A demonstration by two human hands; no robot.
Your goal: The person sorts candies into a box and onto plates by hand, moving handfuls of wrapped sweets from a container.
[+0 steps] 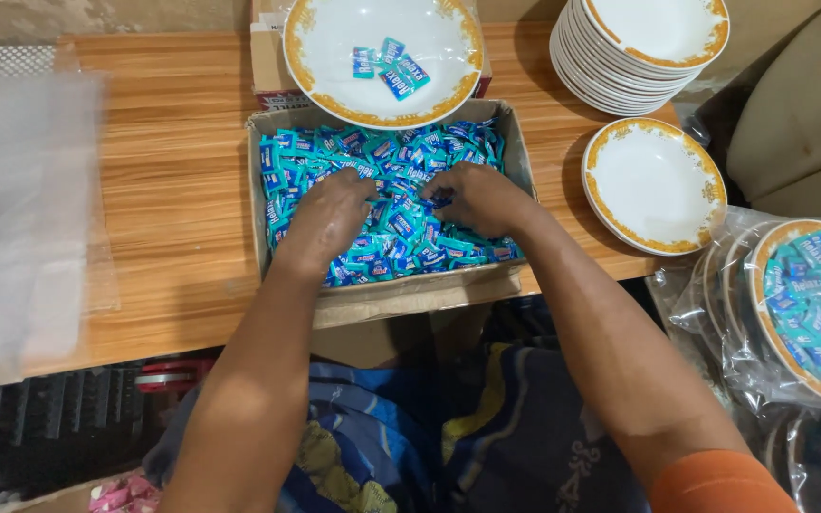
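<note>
Candies: small flat sachets (401,223) in glossy blue and teal wrappers, heaped loose and filling the box from wall to wall.
Box: shallow brown cardboard carton (410,296), soft-edged, near flap folded outward over the desk edge.
Left hand: left hand (333,217) lies palm down on the left half of the heap, fingers curled and dug into the wrappers; grip looks bunched around some sachets, but fingertips are buried and I cannot tell what it closes on.
Right hand: right hand (479,198) lies palm down right of centre, fingers bent inward and pushed into the heap toward the left hand; grip likewise hidden under the wrappers.
Gap between hands: narrow, a few sachets showing between the knuckles.
Plate with candies: round white plate (325,38) with an ochre patterned rim, resting on the far edge of the box, holding a few of the same sachets.
Empty plate: same kind (653,185), flat on the desk just right of the box.
Plate stack: tall pile (634,57) at the far right.
Wrapped plates: plates filled with sachets inside clear crinkled plastic (810,309), off the desk at right.
Desk: wood-grain laminate (173,180), orange-brown, smooth.
Plastic sheets: clear film (16,209) stacked at left, blurred.
Lap: blue patterned cloth (410,437) below the desk.
</note>
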